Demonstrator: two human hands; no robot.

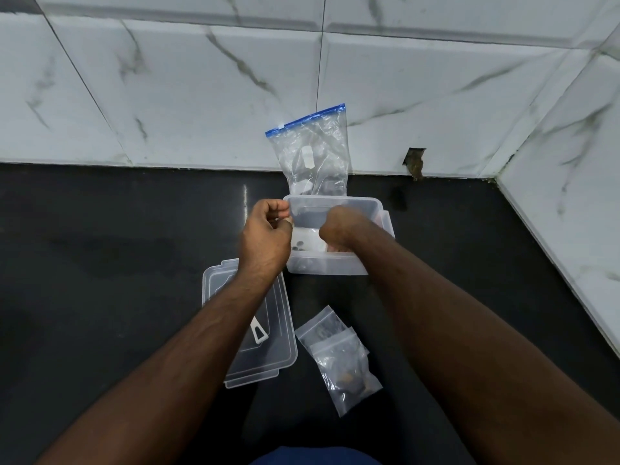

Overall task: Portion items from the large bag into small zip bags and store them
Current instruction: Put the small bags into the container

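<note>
My left hand and my right hand each pinch one end of a small clear zip bag, holding it over an open clear plastic container. A few dark pieces lie in the bag's lower left corner. Behind the container, a large clear bag with a blue zip strip leans upright against the tiled wall, with some items at its bottom. Two small filled zip bags lie overlapping on the black counter near me. How much is inside the container is hidden by my hands.
The container's clear lid lies on the counter under my left forearm, with a small white triangular piece on it. Marble-look tiled walls close off the back and right side. A broken hole shows low in the back wall.
</note>
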